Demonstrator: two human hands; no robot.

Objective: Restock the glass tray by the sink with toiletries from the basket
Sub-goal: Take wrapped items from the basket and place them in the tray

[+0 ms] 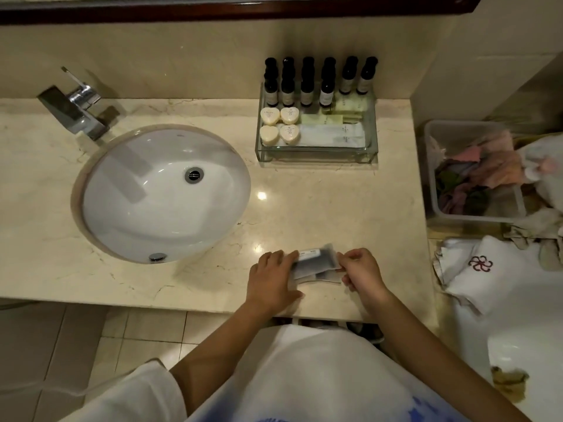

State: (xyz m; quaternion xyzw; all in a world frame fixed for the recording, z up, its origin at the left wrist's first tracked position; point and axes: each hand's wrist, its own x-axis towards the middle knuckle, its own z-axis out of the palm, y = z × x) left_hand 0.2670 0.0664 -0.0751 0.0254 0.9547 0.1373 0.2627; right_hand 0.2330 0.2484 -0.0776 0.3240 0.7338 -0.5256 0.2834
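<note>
Countertop edge; packets in both grips

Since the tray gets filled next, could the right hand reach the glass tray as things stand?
Probably yes: only bare counter lies between the right hand and the glass tray, though it pinches a packet.

dim warm light | glare spot on countertop | wide-angle bowing at edges | soft focus
</note>
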